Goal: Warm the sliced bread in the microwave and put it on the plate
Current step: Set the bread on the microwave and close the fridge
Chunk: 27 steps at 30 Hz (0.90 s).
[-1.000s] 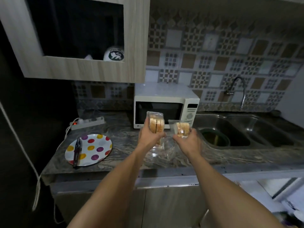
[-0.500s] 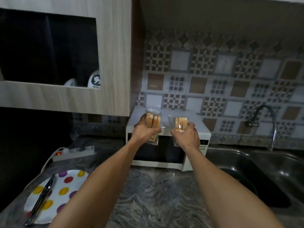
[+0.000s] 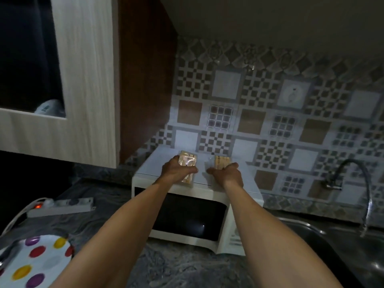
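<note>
Lying nearest, at the lower left corner, a polka-dot plate is being shown on the dark marbled countertop, with a dark utensil, too blurred to name, resting on its left edge. Farther back on the left, a white power strip with a red light is lying on the counter. At centre, a white microwave is standing with its dark door closed. On its top, two clear plastic packs of sliced bread are being held side by side, a little apart. The left pack is being gripped by the left hand, fingers curled round it. The right pack is being held by the right hand, fingers wrapped over its near end. At the far right, a curved faucet is standing over a steel sink, before the patterned wall tiles.
</note>
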Tool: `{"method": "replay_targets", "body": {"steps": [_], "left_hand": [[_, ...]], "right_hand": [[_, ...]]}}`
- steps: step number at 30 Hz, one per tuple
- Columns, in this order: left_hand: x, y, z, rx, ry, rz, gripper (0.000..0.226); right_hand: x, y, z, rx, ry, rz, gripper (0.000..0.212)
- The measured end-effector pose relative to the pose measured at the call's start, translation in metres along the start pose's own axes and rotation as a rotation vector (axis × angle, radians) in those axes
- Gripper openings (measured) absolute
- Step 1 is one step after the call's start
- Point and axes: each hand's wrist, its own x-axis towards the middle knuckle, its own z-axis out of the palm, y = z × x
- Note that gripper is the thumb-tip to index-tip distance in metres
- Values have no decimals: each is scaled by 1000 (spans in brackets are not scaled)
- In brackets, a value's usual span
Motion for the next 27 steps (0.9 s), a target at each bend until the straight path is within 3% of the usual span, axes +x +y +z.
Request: {"method": "replay_targets", "body": {"steps": [5, 7, 9, 13, 15, 19, 27], "left_hand": [[26, -7, 10, -21, -100, -21, 75], [47, -16, 15, -29, -149, -33, 74], [65, -25, 16, -56, -169, -57, 88], [59, -12, 9, -183, -242, -48, 37], [61, -11, 7, -205, -253, -42, 26], [66, -18, 9, -226, -255, -52, 31], [69, -18, 17, -142, -205, -10, 40]], "right_hand": [[27, 3, 11, -36, -106, 0, 124], [36, 1, 11, -12, -155, -26, 116], [48, 1, 11, 47, -204, -49, 100], [58, 5, 12, 102, -247, -65, 72], [58, 7, 15, 131, -232, -85, 69], [60, 15, 28, 128, -171, -104, 86], [56, 18, 33, 125, -108, -127, 72]]}}
